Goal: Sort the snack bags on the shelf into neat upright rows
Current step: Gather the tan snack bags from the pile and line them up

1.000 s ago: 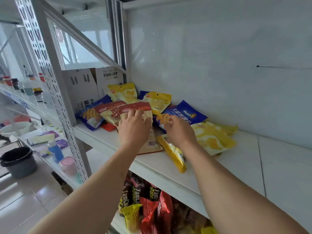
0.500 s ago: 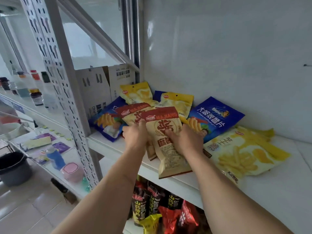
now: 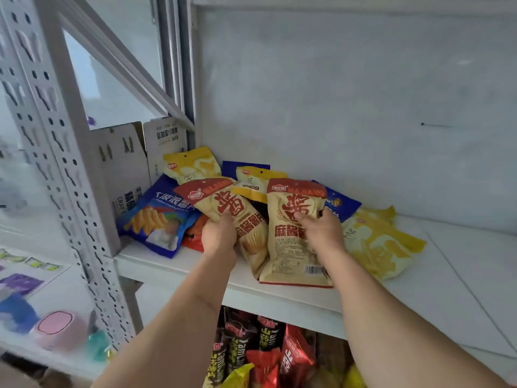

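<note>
On the lower shelf, nearest the camera, dark, red and yellow packets (image 3: 268, 357) stand packed together. Above them runs the white shelf (image 3: 179, 264) that carries the loose pile of snack bags.

Both forearms reach up over its near edge. The left hand (image 3: 219, 236) grips a tan bag (image 3: 223, 205) with a red top band from below, fingers curled round its lower part; the bag tilts to the left. The right hand (image 3: 321, 231) holds a second tan bag (image 3: 293, 247) of the same print, thumb across its front and fingers wrapped round its right edge. This bag stands nearly upright, its bottom seam at the near edge of the shelf, just right of the first and overlapping it.

Left of the hands a blue bag (image 3: 156, 217) lies flat, with an orange packet (image 3: 195, 236) showing between it and the left hand. Right of the hands a yellow bag (image 3: 377, 245) lies flat, partly over another blue bag (image 3: 341, 204).

Farther back, two yellow bags (image 3: 193, 165) lean near the white wall (image 3: 335, 107), a blue one behind them. In the far left corner stands a cardboard box (image 3: 126, 163), against the perforated post (image 3: 56, 135).
</note>
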The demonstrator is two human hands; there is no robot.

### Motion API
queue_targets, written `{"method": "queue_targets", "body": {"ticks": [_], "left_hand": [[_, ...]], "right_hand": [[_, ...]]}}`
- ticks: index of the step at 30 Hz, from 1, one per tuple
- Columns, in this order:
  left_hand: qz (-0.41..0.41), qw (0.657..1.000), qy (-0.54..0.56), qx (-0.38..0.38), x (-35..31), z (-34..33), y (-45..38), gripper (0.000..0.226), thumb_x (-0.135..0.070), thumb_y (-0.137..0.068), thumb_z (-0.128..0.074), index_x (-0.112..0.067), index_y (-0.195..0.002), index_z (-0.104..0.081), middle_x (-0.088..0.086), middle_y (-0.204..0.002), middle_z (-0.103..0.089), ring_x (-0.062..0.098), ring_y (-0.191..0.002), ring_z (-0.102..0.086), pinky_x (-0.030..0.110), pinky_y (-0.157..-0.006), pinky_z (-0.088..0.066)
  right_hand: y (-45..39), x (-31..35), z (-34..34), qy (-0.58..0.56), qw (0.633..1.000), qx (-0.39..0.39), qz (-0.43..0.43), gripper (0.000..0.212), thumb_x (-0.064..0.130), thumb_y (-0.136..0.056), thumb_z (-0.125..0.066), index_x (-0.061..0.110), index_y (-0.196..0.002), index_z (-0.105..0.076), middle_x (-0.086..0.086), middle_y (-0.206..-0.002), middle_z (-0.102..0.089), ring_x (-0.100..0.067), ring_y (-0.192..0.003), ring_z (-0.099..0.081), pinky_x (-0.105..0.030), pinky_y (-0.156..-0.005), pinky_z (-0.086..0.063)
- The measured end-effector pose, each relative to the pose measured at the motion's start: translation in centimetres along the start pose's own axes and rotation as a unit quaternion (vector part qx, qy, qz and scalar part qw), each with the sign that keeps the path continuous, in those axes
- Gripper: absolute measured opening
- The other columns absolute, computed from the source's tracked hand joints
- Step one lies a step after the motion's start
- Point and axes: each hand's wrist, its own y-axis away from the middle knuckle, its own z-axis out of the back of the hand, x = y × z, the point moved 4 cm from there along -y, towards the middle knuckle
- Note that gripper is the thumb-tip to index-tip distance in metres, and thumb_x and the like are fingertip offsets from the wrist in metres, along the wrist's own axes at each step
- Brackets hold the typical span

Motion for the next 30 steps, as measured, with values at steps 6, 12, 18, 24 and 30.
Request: {"method": "queue_targets", "body": {"ticks": [6,12,18,24,30], "left_hand": [[-0.055,0.998,0.0,0.002,-1.1,-0.3,0.1,0.017,-0.037,-0.1,-0.053,-0.021,-0.101,-0.059,0.002,-0.097,-0.074,0.021,-0.086,-0.073,0.038,-0.077,-0.06],[-0.065,0.998,-0.02,0.008,-1.4,0.8,0.2,0.026,-0.037,-0.097,-0.056,-0.018,-0.115,-0.057,0.004,-0.103,-0.072,0.024,-0.092,-0.072,0.048,-0.087,-0.06],[-0.073,0.996,-0.038,0.04,-1.3,2.6,0.2,0.026,-0.041,-0.093,-0.063,-0.02,-0.109,-0.061,0.003,-0.098,-0.075,0.024,-0.085,-0.075,0.047,-0.08,-0.062],[-0.062,0.993,-0.044,0.093,-0.3,2.6,1.3,0.022,-0.044,-0.091,-0.067,-0.023,-0.1,-0.064,0.001,-0.089,-0.079,0.021,-0.074,-0.077,0.046,-0.07,-0.064],[-0.072,0.983,-0.053,0.16,0.8,0.9,4.1,0.026,-0.042,-0.093,-0.066,-0.018,-0.102,-0.068,-0.004,-0.079,-0.079,0.017,-0.07,-0.077,0.03,-0.053,-0.06]], "right_hand": [[-0.9,0.4,1.7,-0.093,0.993,0.032,-0.068,0.026,0.039,-0.085,-0.075,0.018,-0.098,-0.067,-0.001,-0.093,-0.077,-0.024,-0.085,-0.073,-0.046,-0.082,-0.059],[-0.5,-0.6,2.4,-0.107,0.989,0.039,-0.098,0.027,0.04,-0.083,-0.077,0.019,-0.096,-0.068,0.002,-0.081,-0.078,-0.024,-0.079,-0.075,-0.049,-0.083,-0.059],[0.8,-0.8,1.8,-0.115,0.987,0.043,-0.103,0.033,0.041,-0.08,-0.079,0.018,-0.101,-0.068,0.0,-0.085,-0.078,-0.025,-0.08,-0.075,-0.048,-0.084,-0.059],[1.7,-1.1,3.3,-0.12,0.987,0.032,-0.101,0.028,0.04,-0.081,-0.078,0.02,-0.097,-0.069,0.003,-0.08,-0.078,-0.021,-0.074,-0.076,-0.049,-0.083,-0.059],[2.6,-2.1,7.3,-0.125,0.988,-0.003,-0.094,0.028,0.041,-0.079,-0.08,0.02,-0.096,-0.07,0.005,-0.081,-0.078,-0.02,-0.076,-0.076,-0.049,-0.082,-0.059]]}}
